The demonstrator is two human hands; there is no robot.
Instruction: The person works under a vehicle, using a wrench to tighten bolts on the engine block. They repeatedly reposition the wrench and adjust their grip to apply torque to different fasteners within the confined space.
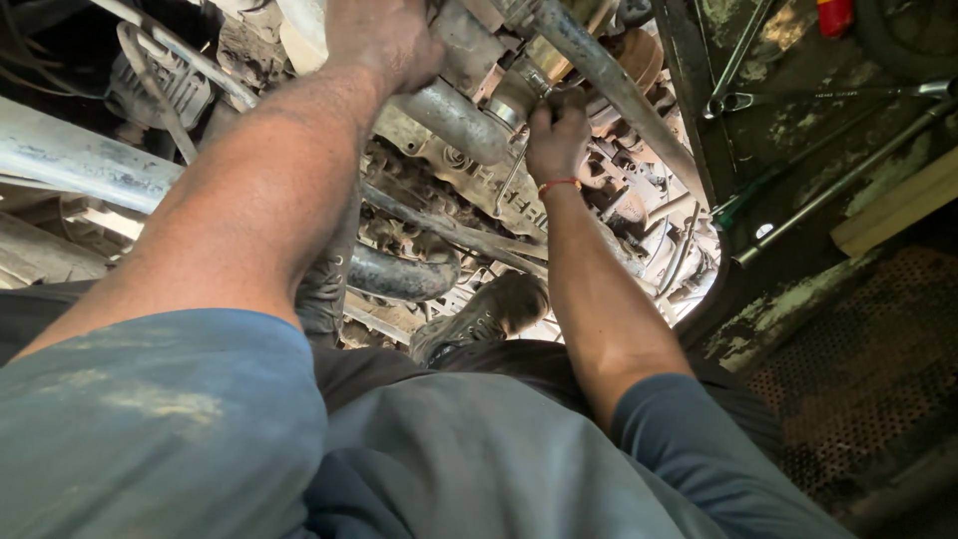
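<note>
Both my arms reach down into a grimy engine bay. My left hand [384,38] presses flat on a grey metal pipe [454,120] near the top of the view. My right hand [557,132], with a red thread around the wrist, is closed around a thin metal tool [511,172] at the shiny collar [514,100] where the pipe joins the engine. The tool's head is hidden under my fingers. A black rubber hose [399,274] curves below the pipe, and a long diagonal rod [619,95] passes just right of my hand.
Several long wrenches and rods [828,95] lie on a dirty green ledge at upper right. A red object [835,15] sits at the top edge. A perforated rusty grate [868,369] is at lower right. My shoe [484,314] rests among engine parts.
</note>
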